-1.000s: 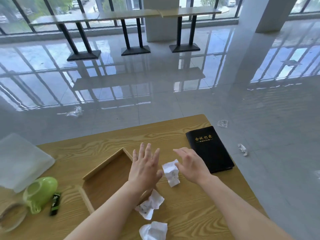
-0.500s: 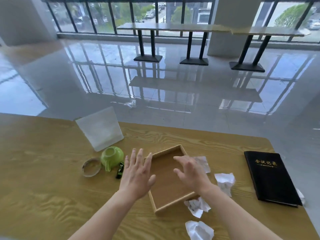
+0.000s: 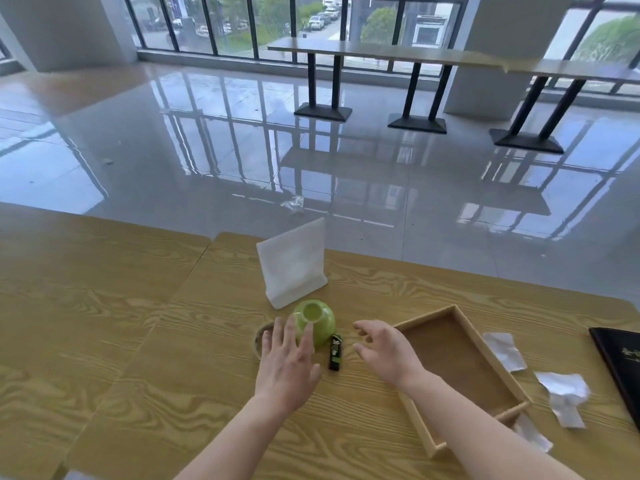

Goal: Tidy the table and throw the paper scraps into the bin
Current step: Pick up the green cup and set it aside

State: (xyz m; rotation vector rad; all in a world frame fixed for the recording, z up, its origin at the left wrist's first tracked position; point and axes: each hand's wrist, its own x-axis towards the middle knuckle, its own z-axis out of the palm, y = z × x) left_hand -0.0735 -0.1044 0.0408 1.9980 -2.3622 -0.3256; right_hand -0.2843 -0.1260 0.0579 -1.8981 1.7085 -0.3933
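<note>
Over the green cup the left hand is hovering, fingers straight and spread; the right hand is hanging loosely open, empty, beside the wooden tray.

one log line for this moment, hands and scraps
left hand open by green cup | right hand open, holding nothing | paper scraps on table right of tray, untouched

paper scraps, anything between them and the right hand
Yes: the wooden tray lies flat between the right hand and the paper scraps, its raised walls crossing the straight path.
</note>
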